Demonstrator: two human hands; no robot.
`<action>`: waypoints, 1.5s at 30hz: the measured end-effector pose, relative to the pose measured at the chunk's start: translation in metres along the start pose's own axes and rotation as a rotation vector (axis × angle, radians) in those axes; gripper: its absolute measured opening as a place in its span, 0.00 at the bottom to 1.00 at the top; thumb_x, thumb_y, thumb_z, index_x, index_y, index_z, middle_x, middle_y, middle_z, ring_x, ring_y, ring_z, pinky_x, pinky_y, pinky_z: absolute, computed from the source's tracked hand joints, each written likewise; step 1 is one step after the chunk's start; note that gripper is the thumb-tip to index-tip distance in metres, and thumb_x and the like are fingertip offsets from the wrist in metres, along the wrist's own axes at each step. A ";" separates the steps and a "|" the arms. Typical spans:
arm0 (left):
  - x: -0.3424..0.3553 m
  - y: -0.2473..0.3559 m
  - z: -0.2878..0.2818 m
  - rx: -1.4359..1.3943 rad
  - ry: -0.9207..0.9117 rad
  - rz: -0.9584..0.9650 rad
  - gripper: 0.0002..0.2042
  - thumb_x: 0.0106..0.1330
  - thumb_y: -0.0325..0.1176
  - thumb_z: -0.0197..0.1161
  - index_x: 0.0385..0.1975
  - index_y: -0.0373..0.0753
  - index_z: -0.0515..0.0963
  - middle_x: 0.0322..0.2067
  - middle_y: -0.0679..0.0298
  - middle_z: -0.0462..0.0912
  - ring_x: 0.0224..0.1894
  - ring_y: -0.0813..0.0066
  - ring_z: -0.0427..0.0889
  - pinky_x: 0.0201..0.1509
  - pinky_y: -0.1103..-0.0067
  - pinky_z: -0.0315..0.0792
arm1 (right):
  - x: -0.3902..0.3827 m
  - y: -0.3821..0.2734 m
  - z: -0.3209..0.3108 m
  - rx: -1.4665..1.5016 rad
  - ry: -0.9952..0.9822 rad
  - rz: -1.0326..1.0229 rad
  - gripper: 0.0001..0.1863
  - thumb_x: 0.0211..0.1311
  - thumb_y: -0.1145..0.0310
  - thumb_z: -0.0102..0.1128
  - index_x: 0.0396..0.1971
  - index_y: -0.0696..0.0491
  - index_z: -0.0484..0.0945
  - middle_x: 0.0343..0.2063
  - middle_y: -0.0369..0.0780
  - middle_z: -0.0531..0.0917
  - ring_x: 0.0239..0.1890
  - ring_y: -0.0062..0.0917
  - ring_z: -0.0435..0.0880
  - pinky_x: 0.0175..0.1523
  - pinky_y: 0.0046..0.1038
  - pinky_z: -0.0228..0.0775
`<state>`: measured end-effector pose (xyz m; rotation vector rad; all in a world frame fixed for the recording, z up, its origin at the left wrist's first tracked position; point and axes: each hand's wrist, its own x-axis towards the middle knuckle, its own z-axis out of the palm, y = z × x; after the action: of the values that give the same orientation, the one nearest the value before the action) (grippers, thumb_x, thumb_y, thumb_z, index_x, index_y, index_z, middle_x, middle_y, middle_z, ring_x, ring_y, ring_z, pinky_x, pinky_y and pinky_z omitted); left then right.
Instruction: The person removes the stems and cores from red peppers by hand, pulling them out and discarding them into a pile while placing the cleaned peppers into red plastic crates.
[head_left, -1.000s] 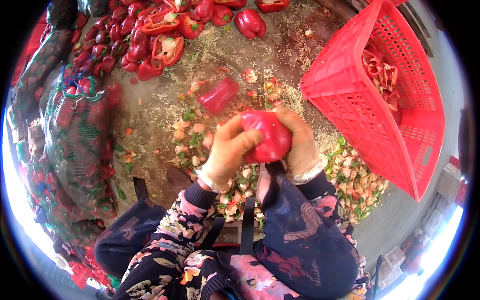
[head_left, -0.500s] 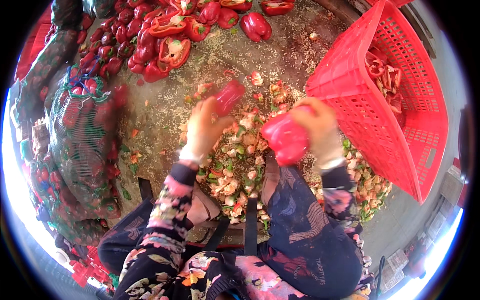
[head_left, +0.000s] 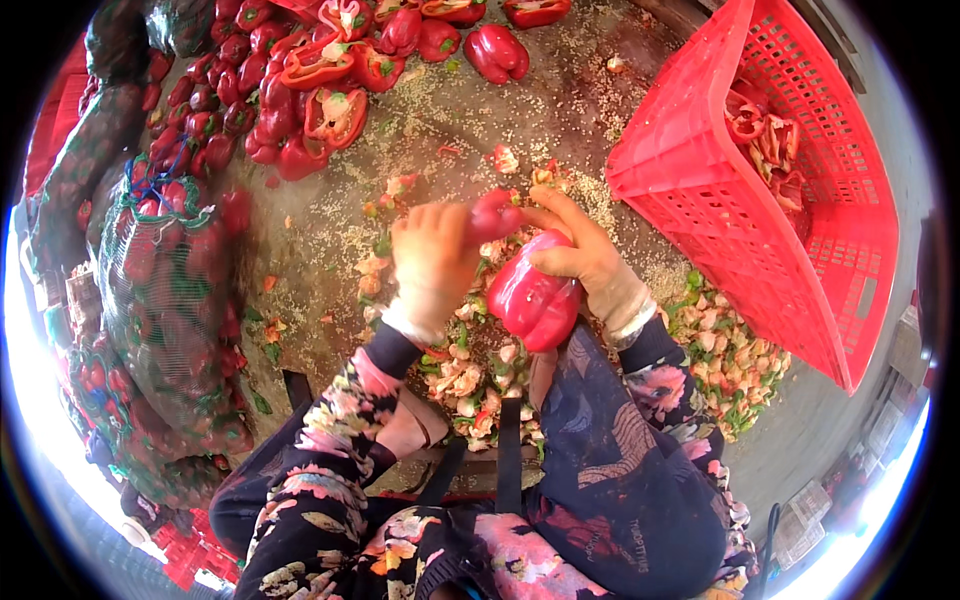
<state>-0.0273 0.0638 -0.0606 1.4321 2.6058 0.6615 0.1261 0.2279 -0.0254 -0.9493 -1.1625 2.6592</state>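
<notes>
Head view: pepper (head_left: 530, 295) gripped by right hand (head_left: 598, 262), fingers partly spread; held near-left of fingertips, long axis roughly near-far. Second pepper (head_left: 490, 217) clasped in curled left hand (head_left: 434, 256), directed right.

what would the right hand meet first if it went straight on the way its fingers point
Probably the red piece at the left hand, just to the left of the right hand. Depth is unclear, so it might pass over or behind that piece.
</notes>
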 end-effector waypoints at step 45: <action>-0.058 -0.100 -0.043 -0.702 0.220 -0.564 0.25 0.73 0.45 0.63 0.62 0.35 0.76 0.59 0.53 0.80 0.60 0.58 0.79 0.66 0.66 0.71 | -0.083 -0.112 0.070 -0.710 0.475 -0.845 0.17 0.62 0.69 0.64 0.48 0.61 0.81 0.43 0.41 0.83 0.39 0.23 0.82 0.40 0.24 0.75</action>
<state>-0.0857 -0.0446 -0.0703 0.4224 2.3404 1.4781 0.1349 0.2369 0.1303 -0.8085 -1.8476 1.2964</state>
